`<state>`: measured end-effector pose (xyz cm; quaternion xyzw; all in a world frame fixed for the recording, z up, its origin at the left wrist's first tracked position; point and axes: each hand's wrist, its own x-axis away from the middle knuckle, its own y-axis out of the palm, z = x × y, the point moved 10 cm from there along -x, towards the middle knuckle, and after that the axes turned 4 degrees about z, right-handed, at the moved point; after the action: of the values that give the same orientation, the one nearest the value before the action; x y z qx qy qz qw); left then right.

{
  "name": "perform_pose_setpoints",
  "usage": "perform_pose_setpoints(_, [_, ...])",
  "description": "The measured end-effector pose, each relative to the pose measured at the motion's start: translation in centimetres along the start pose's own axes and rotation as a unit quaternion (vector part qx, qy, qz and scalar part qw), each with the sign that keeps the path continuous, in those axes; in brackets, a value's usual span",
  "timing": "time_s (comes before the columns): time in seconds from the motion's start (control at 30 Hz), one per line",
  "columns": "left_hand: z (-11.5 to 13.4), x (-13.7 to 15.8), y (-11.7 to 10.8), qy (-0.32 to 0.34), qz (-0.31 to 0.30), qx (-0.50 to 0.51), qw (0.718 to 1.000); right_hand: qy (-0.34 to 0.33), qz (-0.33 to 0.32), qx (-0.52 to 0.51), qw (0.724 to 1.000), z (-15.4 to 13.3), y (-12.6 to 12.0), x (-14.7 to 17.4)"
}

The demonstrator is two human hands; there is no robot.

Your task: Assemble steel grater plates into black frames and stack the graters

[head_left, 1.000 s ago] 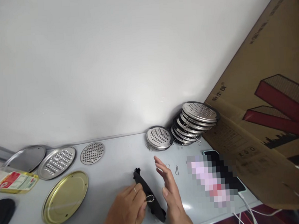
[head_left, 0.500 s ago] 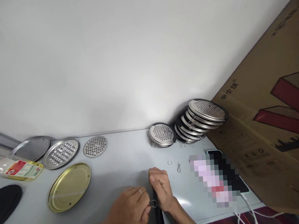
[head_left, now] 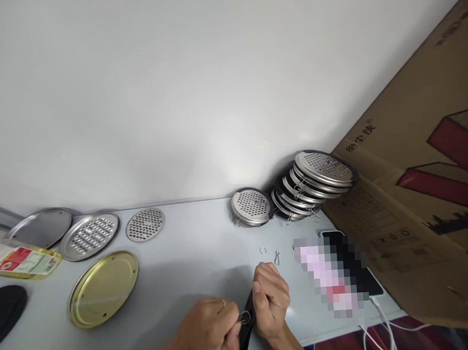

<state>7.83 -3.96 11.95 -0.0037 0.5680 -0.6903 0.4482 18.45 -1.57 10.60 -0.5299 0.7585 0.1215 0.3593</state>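
Note:
My right hand point(head_left: 272, 299) is closed around the far end of a black, thin piece point(head_left: 242, 346) seen nearly edge-on; its full shape is hidden. Beside it my left hand point(head_left: 207, 330) pinches a small metal wire clip point(head_left: 246, 316), whose loop lies against the black piece. Whether the clip is hooked through it I cannot tell. On the table beyond my right hand lie a thin wire ring point(head_left: 263, 251) and a loose wire clip point(head_left: 277, 257).
Round graters stand in a short stack point(head_left: 252, 205) and a taller, leaning one point(head_left: 323, 168) by a cardboard box point(head_left: 414, 211). Leftward lie grater discs point(head_left: 145, 225), gold lids point(head_left: 106, 288), a black disc point(head_left: 4, 313) and a bottle point(head_left: 29, 261). A phone point(head_left: 369, 275) trails cables at right.
My right hand has shifted right with the black piece, which now leans more. My left hand has followed slightly, still pinching the clip. The whole view has shifted a little.

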Motion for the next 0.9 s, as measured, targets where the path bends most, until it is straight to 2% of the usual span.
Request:
perform_pose_setpoints(0.27, [-0.3, -0.1, 0.3, -0.037, -0.025, 0.0, 0.999, -0.014, 0.03, 0.023, 0.999, -0.5, -1.3, -0.4])
perform_pose_setpoints(0.4, [-0.3, 0.2, 1.2, -0.082, -0.106, 0.036, 0.99, -0.043, 0.019, 0.036, 0.998, -1.5, -1.6, -0.6])
perform_pose_setpoints(0.63, [-0.7, 0.7, 2.5, -0.158, -0.265, 0.076, 0.948, -0.083, 0.044, 0.062, 0.994, -3.0, -2.4, -0.6])
perform_pose_setpoints(0.83, [-0.7, 0.7, 2.8, -0.208, -0.321, 0.117, 0.916, -0.097, 0.062, 0.075, 0.991, -3.5, -3.0, -0.6])
perform_pose_setpoints(0.9, [-0.8, 0.5, 2.7, -0.236, -0.306, 0.144, 0.911, -0.092, 0.061, 0.069, 0.991, -3.4, -3.1, -0.6])
